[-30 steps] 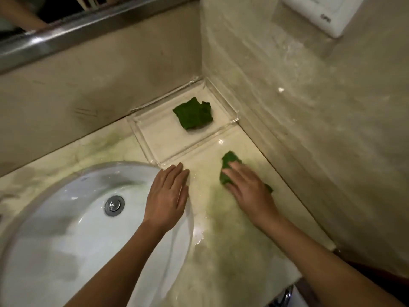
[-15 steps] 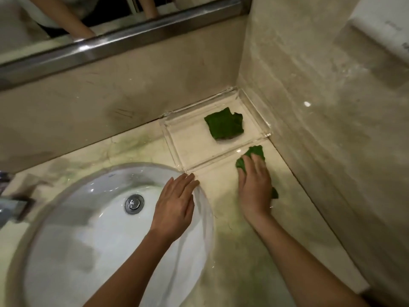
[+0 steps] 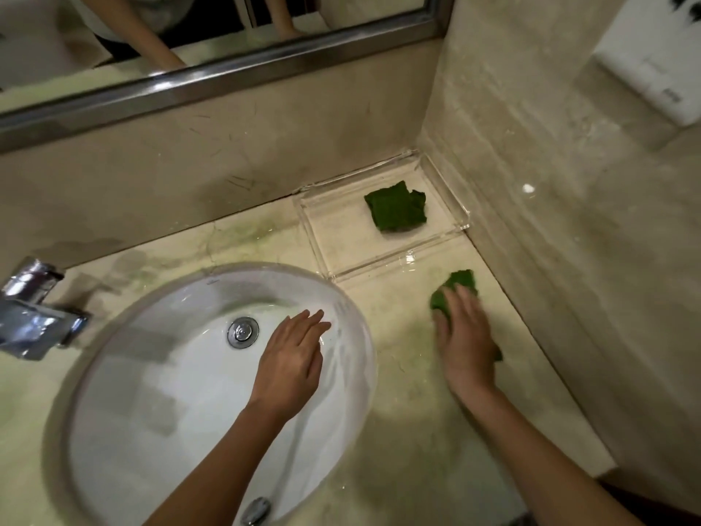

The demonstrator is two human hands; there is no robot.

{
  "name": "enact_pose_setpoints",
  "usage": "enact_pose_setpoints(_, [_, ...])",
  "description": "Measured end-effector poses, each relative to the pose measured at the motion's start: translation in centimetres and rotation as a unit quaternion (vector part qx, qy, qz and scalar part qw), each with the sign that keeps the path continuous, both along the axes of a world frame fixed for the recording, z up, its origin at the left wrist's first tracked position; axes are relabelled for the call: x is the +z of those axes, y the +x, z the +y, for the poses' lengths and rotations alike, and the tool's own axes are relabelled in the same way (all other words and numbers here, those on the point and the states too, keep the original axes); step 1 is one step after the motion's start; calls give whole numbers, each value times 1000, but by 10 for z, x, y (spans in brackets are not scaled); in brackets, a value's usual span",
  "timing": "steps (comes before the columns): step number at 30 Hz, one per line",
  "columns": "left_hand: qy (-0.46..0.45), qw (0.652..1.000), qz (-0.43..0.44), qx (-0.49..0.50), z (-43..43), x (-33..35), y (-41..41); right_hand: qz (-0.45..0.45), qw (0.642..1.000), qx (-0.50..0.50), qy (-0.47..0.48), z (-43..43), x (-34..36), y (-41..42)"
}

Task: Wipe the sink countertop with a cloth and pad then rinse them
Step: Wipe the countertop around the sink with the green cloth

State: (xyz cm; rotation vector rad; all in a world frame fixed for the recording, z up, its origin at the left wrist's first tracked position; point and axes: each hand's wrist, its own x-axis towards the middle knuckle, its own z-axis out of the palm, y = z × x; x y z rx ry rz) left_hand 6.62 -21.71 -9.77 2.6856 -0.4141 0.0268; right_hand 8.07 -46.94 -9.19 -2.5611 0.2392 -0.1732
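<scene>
green cloth [image 3: 461,280] mostly hidden under flat, pressing right hand [image 3: 464,343]; left hand [image 3: 292,358] spread.

My pale stone counter [image 3: 409,430], streaked green around the sink basin [image 3: 170,373] set into it.
Off the basin's far right edge, a clear tray [image 3: 383,265] sits pushed into the corner where the two walls meet, its front corner just beside the basin rim. Right of the basin and nearer me than the tray, a green cloth [image 3: 461,279] lies on the stone close to the side wall, pressed flat under the straight fingers [image 3: 455,305] of my right hand [image 3: 464,343]. On the basin's left the chrome faucet [image 3: 34,313] stands on the counter. Greenish smears mark the stone behind the basin and to its right.
</scene>
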Motion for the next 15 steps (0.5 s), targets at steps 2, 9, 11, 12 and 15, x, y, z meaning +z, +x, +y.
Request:
enact_pose_setpoints(2, [-3, 1000, 5, 5, 1, 0, -5, -32, 992, 118, 4, 30, -6, -22])
enact_pose_setpoints(9, [-17, 999, -13, 34, 11, 19, -18, 16, 985, 166, 50, 34, -1, -34])
enact_pose_setpoints(11, [-21, 999, -13, 46, 16, 26, -24, 21, 984, 156, 85, 35, 6, -37])
enact_pose_setpoints(12, [-21, 998, -14, 56, 21, 29, -27, 15, 983, 153, 98, 38, 11, -38])
enact_pose_setpoints(15, [-23, 995, -6, 94, 38, 35, -34, -8, 976, 166, 141, 52, 25, -33])
